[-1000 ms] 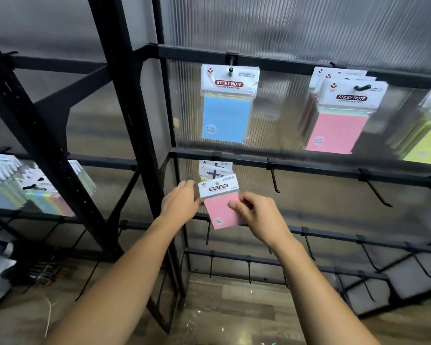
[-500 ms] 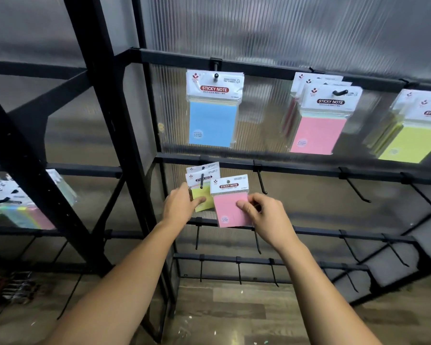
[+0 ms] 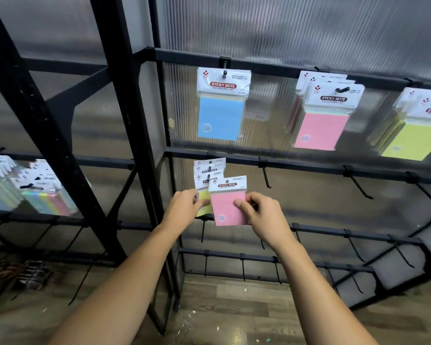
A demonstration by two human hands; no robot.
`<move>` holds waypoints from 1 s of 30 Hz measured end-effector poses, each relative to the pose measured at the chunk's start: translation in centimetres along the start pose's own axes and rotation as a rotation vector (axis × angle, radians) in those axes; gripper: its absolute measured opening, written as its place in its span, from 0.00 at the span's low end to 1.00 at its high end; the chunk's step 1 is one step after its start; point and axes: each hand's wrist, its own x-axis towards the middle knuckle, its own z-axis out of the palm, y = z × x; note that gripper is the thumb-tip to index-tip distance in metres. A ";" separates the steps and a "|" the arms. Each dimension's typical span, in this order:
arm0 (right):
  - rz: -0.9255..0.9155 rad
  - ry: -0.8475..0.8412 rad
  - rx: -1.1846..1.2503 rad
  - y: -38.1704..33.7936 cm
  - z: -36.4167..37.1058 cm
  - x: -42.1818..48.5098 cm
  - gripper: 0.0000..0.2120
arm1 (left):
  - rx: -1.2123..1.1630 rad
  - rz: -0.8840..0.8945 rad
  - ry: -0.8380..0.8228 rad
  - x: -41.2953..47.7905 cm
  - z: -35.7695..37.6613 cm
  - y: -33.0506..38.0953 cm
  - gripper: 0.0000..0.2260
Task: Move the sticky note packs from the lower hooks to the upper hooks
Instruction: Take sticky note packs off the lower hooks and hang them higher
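The pink pack (image 3: 224, 207), likely light and slick, is pinched at three o'clock by the right hand (image 3: 264, 217); the yellow pack (image 3: 205, 210) is pinched by the left hand (image 3: 182, 207).

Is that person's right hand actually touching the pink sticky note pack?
Touching. The head view shows the right hand pinching the pink sticky note pack at its right edge, thumb pressed on the front.

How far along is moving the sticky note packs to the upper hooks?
Done: a blue sticky note pack, a pink stack and yellow-green packs hang on upper hooks. In hand: the right hand pinches a loose pink pack; the left hand holds a yellow pack on the lower hook. Left: that pink pack, plus the packs on that hook.
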 end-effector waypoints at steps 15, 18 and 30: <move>-0.001 0.075 0.090 0.5 -4.4 -2.7 0.11 | -0.039 0.103 0.086 -4.6 1.0 3.3 0.20; -0.027 0.090 0.097 0.9 -6.1 -2.9 0.11 | -0.082 0.127 0.104 -5.1 1.7 4.7 0.21; -0.123 0.228 0.156 1.0 -15.3 -2.5 0.12 | -0.143 0.256 0.052 -4.4 3.7 14.3 0.14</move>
